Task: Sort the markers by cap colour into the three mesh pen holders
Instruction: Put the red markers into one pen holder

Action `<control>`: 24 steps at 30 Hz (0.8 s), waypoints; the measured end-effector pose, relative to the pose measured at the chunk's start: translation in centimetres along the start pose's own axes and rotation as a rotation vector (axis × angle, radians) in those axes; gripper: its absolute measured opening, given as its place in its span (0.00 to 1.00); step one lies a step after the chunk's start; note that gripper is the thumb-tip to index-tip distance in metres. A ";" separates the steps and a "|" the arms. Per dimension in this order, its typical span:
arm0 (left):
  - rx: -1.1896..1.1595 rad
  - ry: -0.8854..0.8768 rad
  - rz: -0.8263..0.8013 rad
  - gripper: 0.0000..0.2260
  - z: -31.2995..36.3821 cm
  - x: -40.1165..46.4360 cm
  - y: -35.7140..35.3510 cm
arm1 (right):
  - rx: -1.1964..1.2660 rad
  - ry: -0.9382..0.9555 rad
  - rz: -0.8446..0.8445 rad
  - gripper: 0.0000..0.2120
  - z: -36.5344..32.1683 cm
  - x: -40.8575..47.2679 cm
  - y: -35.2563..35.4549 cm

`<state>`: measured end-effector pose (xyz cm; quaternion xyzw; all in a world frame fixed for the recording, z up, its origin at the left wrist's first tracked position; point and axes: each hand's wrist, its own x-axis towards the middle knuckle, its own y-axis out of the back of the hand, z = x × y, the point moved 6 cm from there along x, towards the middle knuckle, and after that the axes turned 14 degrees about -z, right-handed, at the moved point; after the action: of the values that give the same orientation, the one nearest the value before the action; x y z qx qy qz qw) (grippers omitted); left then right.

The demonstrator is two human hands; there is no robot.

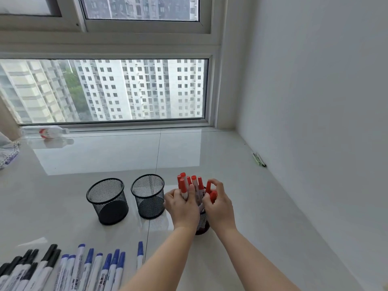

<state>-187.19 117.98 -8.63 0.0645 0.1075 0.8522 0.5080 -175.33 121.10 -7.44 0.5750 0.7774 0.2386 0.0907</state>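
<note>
Three mesh pen holders stand in a row on the glossy tiled surface (231, 164): the left holder (107, 201) and the middle holder (148, 196) hold nothing I can see, and the right holder (202, 222) is packed with red-capped markers (194, 183) standing caps up. My left hand (182, 203) wraps round the near-left side of that bunch, fingers curled on the barrels to keep them upright. My right hand (218, 203) pinches one more red marker (212, 195) at its cap, just at the right of the bunch. To seat it well, I judge I should steer its tail into a gap, keep the bunch steady and not tip the holder. Blue-capped markers (100, 265) and black-capped markers (27, 267) lie near left, unsorted.
</note>
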 end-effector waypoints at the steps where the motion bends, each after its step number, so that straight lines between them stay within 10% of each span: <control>1: -0.028 0.012 -0.013 0.12 0.1 -0.1 -0.2 | 0.001 -0.005 0.004 0.16 0.0 -0.1 0.1; 13: 0.224 -0.045 -0.172 0.04 0.8 -1.2 0.2 | -0.027 -0.045 0.034 0.17 0.0 -2.0 1.4; 19: 0.332 -0.203 -0.257 0.30 2.5 -1.5 0.3 | -0.103 -0.032 0.102 0.19 -0.4 -2.7 2.4; 24: 0.485 -0.202 -0.308 0.29 2.9 -1.2 0.0 | -0.190 -0.029 0.076 0.22 -0.7 -2.6 2.6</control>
<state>-185.95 117.27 -5.83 0.2511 0.2652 0.7040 0.6090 -172.61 119.04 -5.91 0.5963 0.7275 0.3061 0.1469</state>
